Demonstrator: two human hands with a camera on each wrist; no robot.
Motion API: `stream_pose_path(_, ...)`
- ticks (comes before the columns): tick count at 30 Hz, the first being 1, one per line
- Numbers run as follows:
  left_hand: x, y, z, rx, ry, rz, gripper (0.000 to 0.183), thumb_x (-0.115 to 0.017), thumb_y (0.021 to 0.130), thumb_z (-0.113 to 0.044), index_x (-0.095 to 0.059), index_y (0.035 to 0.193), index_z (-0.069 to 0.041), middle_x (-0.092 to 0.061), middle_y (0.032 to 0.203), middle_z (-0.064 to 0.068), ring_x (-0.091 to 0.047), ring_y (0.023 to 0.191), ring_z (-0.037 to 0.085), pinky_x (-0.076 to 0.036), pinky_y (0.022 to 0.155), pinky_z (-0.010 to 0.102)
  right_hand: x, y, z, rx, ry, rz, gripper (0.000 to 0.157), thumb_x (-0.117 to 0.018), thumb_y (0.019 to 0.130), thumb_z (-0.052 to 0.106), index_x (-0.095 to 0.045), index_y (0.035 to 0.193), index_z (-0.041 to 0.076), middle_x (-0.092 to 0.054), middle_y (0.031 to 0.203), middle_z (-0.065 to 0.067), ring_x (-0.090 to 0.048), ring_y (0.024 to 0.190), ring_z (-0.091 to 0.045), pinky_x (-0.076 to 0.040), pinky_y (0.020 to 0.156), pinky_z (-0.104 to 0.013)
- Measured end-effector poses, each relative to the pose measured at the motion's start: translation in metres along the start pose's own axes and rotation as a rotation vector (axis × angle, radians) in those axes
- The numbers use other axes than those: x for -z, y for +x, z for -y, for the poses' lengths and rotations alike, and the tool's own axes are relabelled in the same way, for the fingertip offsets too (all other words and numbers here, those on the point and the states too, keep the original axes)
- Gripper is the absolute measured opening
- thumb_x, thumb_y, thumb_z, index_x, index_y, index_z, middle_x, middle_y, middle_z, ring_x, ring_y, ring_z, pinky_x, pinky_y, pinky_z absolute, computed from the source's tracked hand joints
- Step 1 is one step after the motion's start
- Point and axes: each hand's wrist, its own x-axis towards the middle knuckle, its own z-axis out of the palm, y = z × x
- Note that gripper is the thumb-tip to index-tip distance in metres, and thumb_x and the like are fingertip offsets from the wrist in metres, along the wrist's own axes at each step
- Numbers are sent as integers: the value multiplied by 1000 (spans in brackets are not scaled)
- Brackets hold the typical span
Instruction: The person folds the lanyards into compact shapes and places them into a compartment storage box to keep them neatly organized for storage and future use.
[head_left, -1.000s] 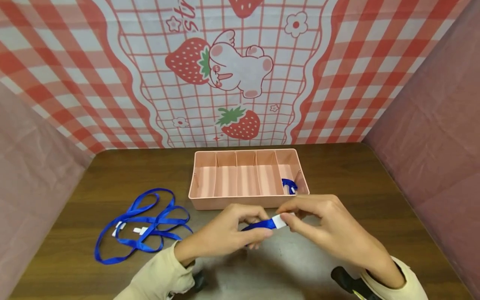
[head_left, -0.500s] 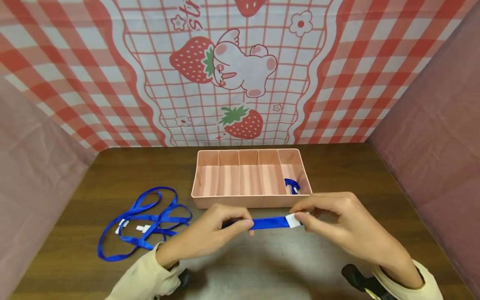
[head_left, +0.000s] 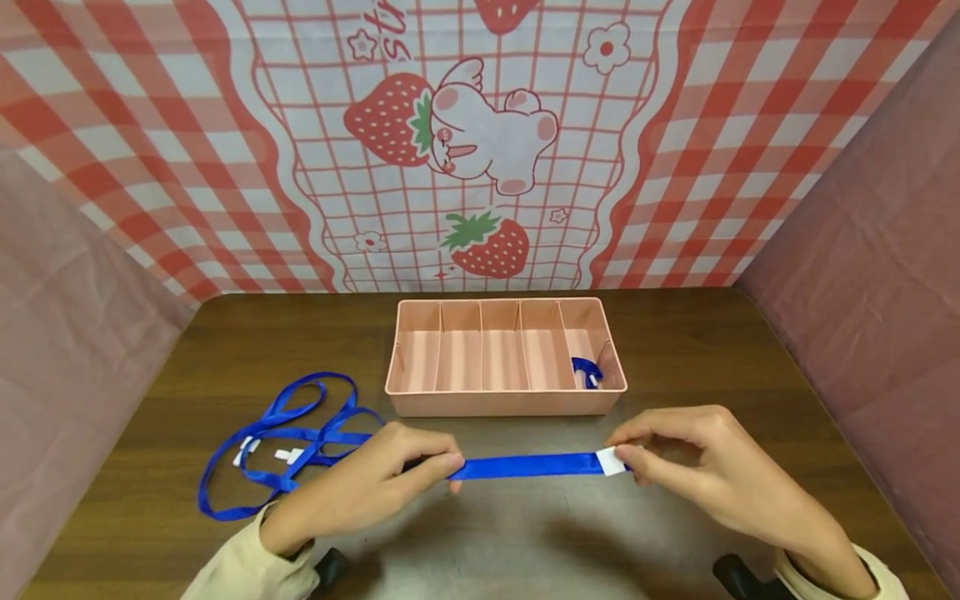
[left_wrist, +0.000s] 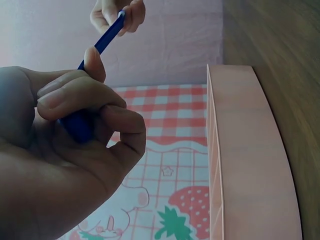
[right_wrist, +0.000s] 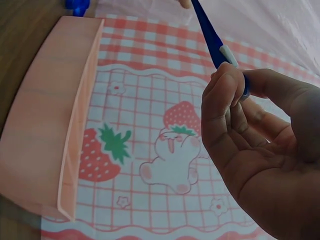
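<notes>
A blue lanyard (head_left: 528, 467) is stretched level between my two hands, in front of the pink tray. My left hand (head_left: 382, 479) pinches its left part between thumb and fingers; in the left wrist view more blue strap (left_wrist: 79, 127) lies bunched inside the curled fingers. My right hand (head_left: 697, 467) pinches the other end, right beside a white clip piece (head_left: 610, 461). In the right wrist view the blue end pokes out between thumb and forefinger. The lanyard's remaining length is hidden in the left hand.
A pink tray (head_left: 502, 403) with several compartments stands behind the hands. Its rightmost compartment holds a coiled blue lanyard (head_left: 587, 371). Loose blue lanyards (head_left: 262, 433) with white clips lie tangled on the wooden table (head_left: 150, 400) at left. A strawberry-print cloth (head_left: 480, 167) hangs behind.
My hands have moved apart, the left one leftward and the right one rightward. A longer stretch of blue strap now shows between them, pulled straight.
</notes>
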Motion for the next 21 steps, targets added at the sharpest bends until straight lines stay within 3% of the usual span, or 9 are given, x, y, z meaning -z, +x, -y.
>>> stream_pose_path(9, 7, -11, 6, -64, 55, 36, 26, -47, 107, -17, -66, 90, -23, -47, 68, -13, -37, 58, -6, -36, 51, 14, 2, -14, -8, -77, -15, 11, 34, -68, 88, -10, -71, 105, 19, -67, 78, 11, -63, 67, -3, -51, 57, -20)
stream_pose_path(14, 14, -14, 10, -121, 53, 77, 25, -47, 106, -10, -65, 91, -19, -47, 63, -11, -39, 54, -8, -36, 46, 14, -3, -19, -14, -47, 27, -33, 35, -67, 86, -14, -72, 104, 15, -66, 77, 8, -62, 66, -5, -50, 56, -21)
stream_pose_path(16, 16, -15, 10, -126, 14, 98, 23, -47, 106, -7, -66, 96, -17, -48, 60, -9, -41, 52, -8, -36, 44, 15, -6, -21, -18, -14, 59, -56, 35, -66, 85, -16, -72, 105, 12, -66, 76, 6, -62, 66, -6, -49, 55, -21)
stream_pose_path(21, 18, -20, -4, -139, -196, 166, 24, -45, 104, 2, -60, 117, -11, -61, 64, 0, -54, 56, 0, -42, 46, 19, -9, -23, -27, 40, 118, -84, 38, -65, 81, -22, -72, 105, 7, -66, 77, 3, -61, 64, -8, -49, 54, -21)
